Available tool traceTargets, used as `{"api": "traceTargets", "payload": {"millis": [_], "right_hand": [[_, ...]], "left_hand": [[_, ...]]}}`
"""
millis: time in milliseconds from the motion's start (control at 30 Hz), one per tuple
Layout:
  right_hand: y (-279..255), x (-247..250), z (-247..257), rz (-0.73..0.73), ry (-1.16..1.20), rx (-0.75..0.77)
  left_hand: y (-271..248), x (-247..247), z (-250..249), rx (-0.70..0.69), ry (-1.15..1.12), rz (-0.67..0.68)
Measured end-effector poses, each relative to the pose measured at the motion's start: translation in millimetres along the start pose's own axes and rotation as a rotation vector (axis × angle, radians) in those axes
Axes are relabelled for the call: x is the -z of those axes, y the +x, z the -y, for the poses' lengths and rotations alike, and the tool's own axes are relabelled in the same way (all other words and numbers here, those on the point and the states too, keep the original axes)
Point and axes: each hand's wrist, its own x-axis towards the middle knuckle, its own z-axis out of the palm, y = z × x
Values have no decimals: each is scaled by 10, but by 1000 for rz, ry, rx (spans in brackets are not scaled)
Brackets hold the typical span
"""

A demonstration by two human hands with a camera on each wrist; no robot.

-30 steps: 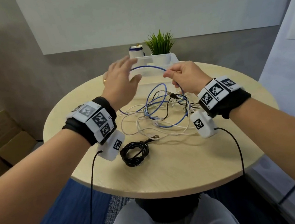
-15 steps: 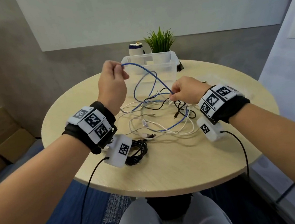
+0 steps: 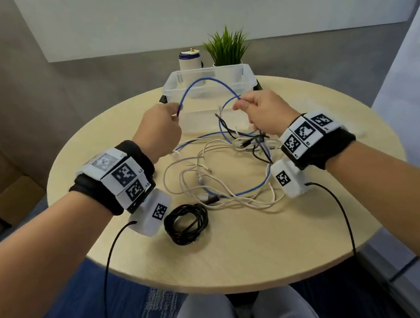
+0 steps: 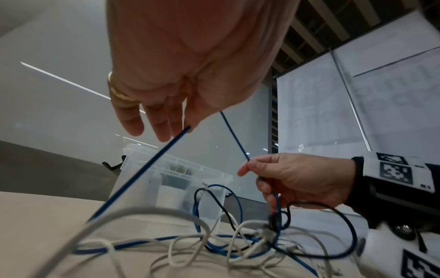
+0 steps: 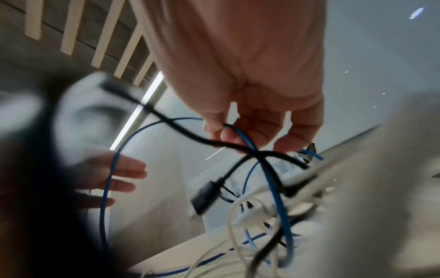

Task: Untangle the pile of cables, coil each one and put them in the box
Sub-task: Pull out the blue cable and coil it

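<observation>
Head view: both hands are raised above the round table (image 3: 240, 254). The left hand (image 3: 160, 130) pinches the blue cable (image 3: 205, 81) between thumb and fingertips; the right hand (image 3: 264, 116) grips the same cable, fingers curled. The cable arcs between them before the clear plastic box (image 3: 208, 85) at 12 o'clock. Tangled white cables (image 3: 206, 185) lie mid-table; a coiled black cable (image 3: 186, 224) sits at 7 o'clock.

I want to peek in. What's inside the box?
The box is see-through and no cable lies in it. The blue cable arches in front, held by both hands. The plant shows through from behind. The hands hide part of its floor.
</observation>
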Motion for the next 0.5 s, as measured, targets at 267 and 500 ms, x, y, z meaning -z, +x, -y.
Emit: {"api": "traceTargets", "payload": {"millis": [267,500], "right_hand": [[246,-21,9,62,12,-106],[396,-114,192,208,-33,-144]], "left_hand": [[484,76,-180,-63,105,108],[839,154,-465,-247,732,601]]}}
